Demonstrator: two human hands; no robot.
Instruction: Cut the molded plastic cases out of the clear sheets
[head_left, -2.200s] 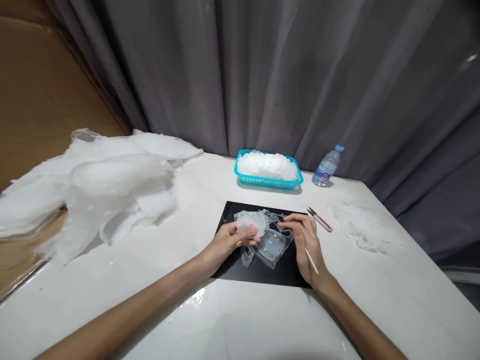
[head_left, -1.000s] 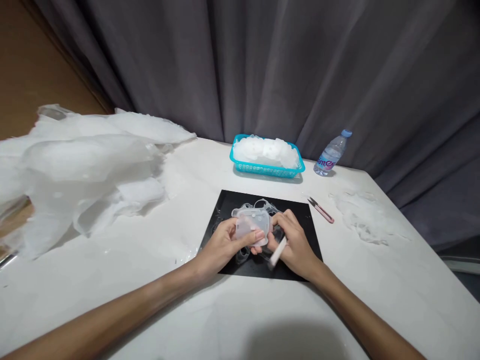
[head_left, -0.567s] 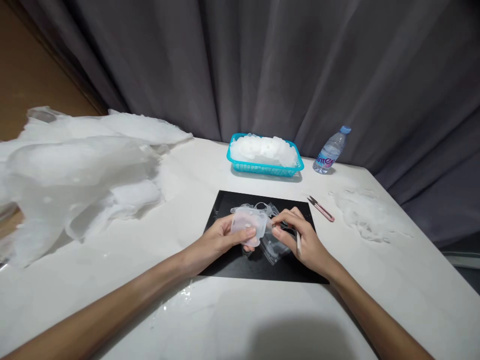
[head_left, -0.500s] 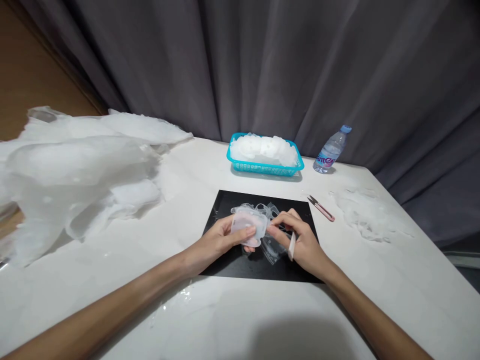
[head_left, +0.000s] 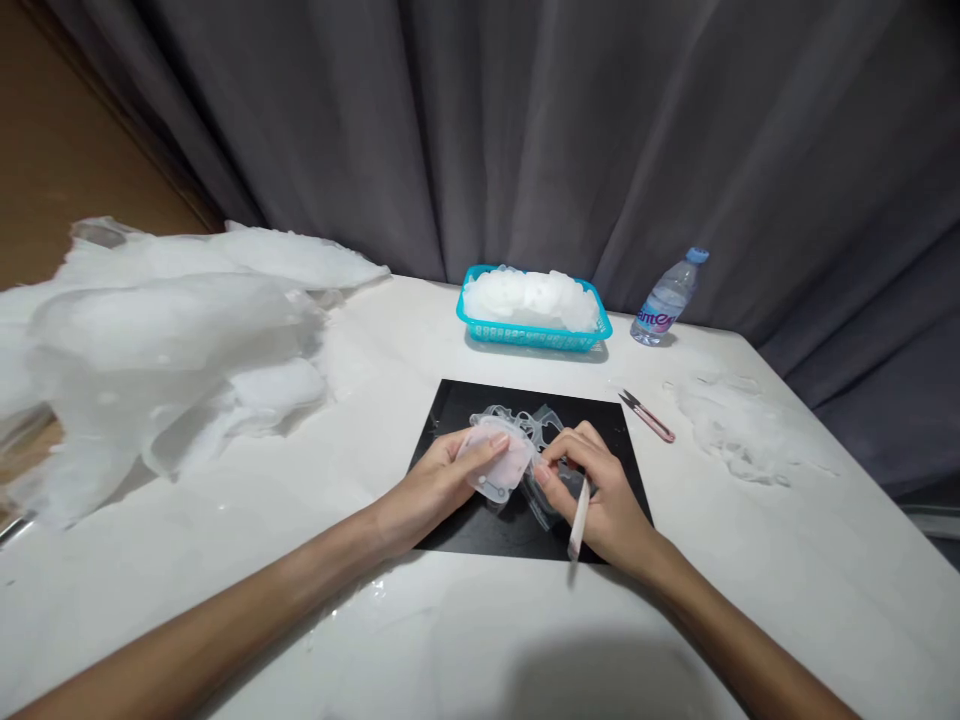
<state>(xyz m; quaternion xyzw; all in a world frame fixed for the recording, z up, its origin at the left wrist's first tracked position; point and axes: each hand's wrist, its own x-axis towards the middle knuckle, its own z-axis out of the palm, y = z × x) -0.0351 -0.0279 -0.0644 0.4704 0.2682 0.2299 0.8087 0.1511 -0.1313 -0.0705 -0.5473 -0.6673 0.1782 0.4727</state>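
Note:
My left hand (head_left: 442, 475) grips a flat, translucent soft plastic piece (head_left: 499, 462) with rounded edges, thumb across its face. At the right edge of that piece, my right hand (head_left: 596, 485) has its thumb and forefinger pinched together; whether they grip its edge I cannot tell. A slim tool with a pale handle (head_left: 580, 515) is tucked in the right palm, its darker thin end pointing down toward me; its exact kind is unclear. Clear plastic scraps (head_left: 544, 500) lie beneath both hands on a black mat (head_left: 480, 535).
Behind the mat stands a blue basket (head_left: 536, 338) heaped with whitish pieces. A tilted water bottle (head_left: 667, 300) and pink-handled thread snips (head_left: 649, 417) are to the right, near a pile of clear scraps (head_left: 739, 430). Large bags of white material (head_left: 172, 340) cover the left side.
The plastic piece has turned in my left hand, and its lower edge now shows. The tool in my right hand has swung so its lower end points further down and toward me.

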